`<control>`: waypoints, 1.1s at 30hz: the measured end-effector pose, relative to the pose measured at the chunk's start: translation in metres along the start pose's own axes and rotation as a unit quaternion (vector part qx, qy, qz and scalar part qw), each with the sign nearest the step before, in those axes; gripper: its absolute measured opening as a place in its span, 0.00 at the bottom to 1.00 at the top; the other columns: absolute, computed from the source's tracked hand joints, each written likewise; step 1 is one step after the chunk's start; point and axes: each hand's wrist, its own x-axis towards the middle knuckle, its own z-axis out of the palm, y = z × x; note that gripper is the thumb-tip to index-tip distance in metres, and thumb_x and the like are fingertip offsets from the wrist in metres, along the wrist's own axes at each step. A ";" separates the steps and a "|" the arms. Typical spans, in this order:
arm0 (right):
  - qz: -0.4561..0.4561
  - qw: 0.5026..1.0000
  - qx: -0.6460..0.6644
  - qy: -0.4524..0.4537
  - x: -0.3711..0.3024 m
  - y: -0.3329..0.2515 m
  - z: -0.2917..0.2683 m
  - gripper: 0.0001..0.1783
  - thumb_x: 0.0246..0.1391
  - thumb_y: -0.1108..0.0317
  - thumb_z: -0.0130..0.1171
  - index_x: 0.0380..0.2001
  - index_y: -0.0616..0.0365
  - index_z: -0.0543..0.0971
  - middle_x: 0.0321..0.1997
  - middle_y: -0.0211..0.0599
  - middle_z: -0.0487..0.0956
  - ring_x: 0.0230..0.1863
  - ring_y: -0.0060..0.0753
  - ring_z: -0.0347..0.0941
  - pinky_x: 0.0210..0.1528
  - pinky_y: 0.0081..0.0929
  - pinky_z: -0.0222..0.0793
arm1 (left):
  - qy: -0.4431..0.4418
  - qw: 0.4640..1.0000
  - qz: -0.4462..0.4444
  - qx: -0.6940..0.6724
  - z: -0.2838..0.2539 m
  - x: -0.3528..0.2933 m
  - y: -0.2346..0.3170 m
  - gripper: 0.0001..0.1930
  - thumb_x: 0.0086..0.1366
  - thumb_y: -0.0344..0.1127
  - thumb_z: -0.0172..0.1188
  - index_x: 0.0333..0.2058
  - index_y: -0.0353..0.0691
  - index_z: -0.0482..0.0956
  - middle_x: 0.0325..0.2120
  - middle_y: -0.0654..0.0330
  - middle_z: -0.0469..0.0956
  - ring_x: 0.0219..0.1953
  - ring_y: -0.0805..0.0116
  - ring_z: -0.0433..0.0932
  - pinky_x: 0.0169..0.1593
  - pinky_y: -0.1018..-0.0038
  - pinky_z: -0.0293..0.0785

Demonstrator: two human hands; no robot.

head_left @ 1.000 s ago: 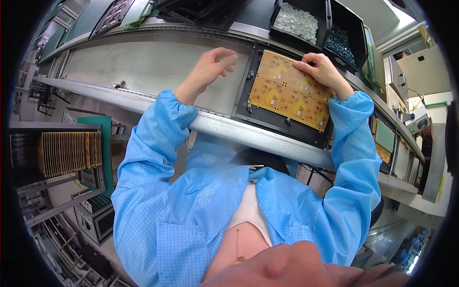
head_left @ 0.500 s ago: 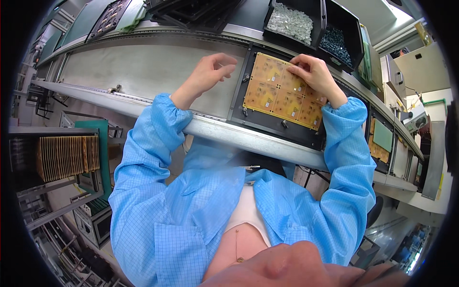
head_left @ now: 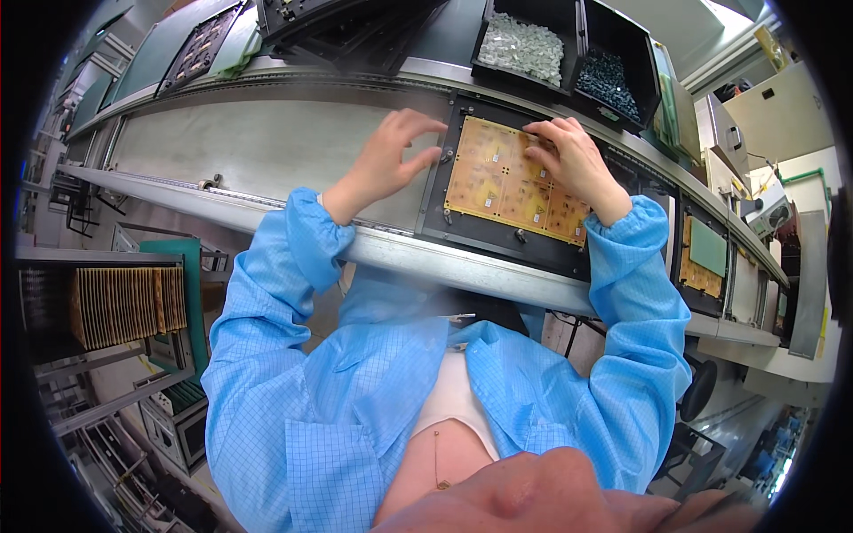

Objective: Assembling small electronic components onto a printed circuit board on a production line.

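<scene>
A yellow circuit board panel [head_left: 484,189], split into several sections, lies in a black carrier frame [head_left: 475,233] on the metal conveyor. My left hand [head_left: 384,160] hovers beside the frame's left edge, thumb and fingers spread with nothing between them. Over the far right part of the panel is my right hand [head_left: 576,162], its fingers bent and the thumb apart from them. Nothing shows between those fingertips; whether they touch the board cannot be made out. This hand and wrist cover part of the panel's right side.
Beyond the conveyor stand a black bin of clear-white small parts [head_left: 522,51] and a black bin of dark blue small parts [head_left: 609,86]. Black trays [head_left: 355,31] are stacked at the far side. A rack of upright boards [head_left: 129,304] stands at left; another board carrier [head_left: 702,258] sits farther right.
The whole view has shifted slightly. My left fingers have spread and come closer to the frame's left edge. The right thumb and fingers have parted more over the panel.
</scene>
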 end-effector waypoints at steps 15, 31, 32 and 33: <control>-0.030 0.993 -0.041 0.104 -0.103 -0.003 0.006 0.12 0.53 0.72 0.62 0.42 0.60 0.80 0.48 0.41 0.79 0.57 0.48 0.70 0.60 0.41 0.66 | -0.103 0.903 0.249 0.335 0.013 0.011 0.017 0.22 0.62 0.49 0.61 0.51 0.47 0.75 0.46 0.63 0.80 0.61 0.61 0.67 0.70 0.48 0.46; -0.107 0.993 -0.048 0.026 -0.138 -0.015 -0.046 0.11 0.40 0.73 0.71 0.27 0.63 0.79 0.41 0.39 0.80 0.51 0.45 0.74 0.49 0.38 0.75 | -0.105 0.875 0.358 0.308 0.003 -0.016 0.040 0.10 0.55 0.37 0.64 0.23 0.43 0.72 0.24 0.64 0.71 0.32 0.65 0.72 0.46 0.67 0.66; -0.134 0.989 -0.062 0.002 -0.132 -0.015 -0.049 0.10 0.41 0.73 0.69 0.27 0.63 0.79 0.41 0.39 0.80 0.51 0.44 0.74 0.49 0.37 0.75 | -0.095 0.878 0.353 0.309 0.001 -0.017 0.041 0.09 0.54 0.35 0.64 0.22 0.43 0.71 0.23 0.64 0.70 0.31 0.66 0.72 0.44 0.67 0.67; -0.160 0.984 -0.075 -0.023 -0.126 -0.016 -0.051 0.09 0.42 0.74 0.68 0.27 0.63 0.78 0.41 0.39 0.79 0.51 0.43 0.74 0.49 0.36 0.75 | -0.094 0.879 0.353 0.307 0.000 -0.020 0.041 0.09 0.54 0.35 0.64 0.22 0.43 0.71 0.23 0.64 0.70 0.31 0.66 0.72 0.44 0.67 0.67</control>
